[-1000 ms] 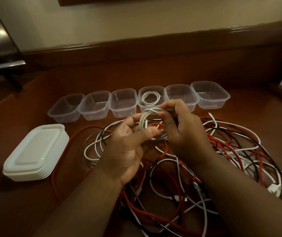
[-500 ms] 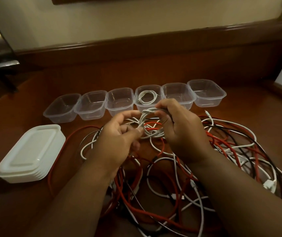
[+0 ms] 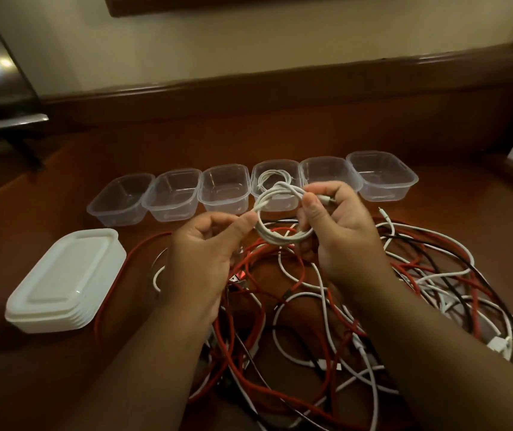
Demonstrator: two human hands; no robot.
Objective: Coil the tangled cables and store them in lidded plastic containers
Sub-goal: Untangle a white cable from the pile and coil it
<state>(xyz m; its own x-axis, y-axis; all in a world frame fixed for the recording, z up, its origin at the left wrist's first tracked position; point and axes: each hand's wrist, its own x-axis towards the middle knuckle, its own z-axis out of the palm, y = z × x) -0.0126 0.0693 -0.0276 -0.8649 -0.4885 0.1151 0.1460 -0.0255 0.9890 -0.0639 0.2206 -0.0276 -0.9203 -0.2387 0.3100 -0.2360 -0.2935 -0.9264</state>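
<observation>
Both hands work mid-frame: right hand [image 3: 339, 225] grips the white coil [image 3: 280, 219], left hand [image 3: 208, 244] pinches its loose end. Tuck that end through the loops snugly before boxing.

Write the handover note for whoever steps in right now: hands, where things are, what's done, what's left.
Right hand: grips the white cable coil, held above the pile.
Left hand: pinches the loose end of that same cable.
Six clear containers stand in a row at the back, all without lids. The fourth from the left holds one coiled white cable; the others look empty.
Stack of lids sits at the left.
Tangled pile of red, white and black cables lies in front.
Done: one cable stored.
Left: finish this coil, put it in a container, coil the rest, fit every lid.
</observation>
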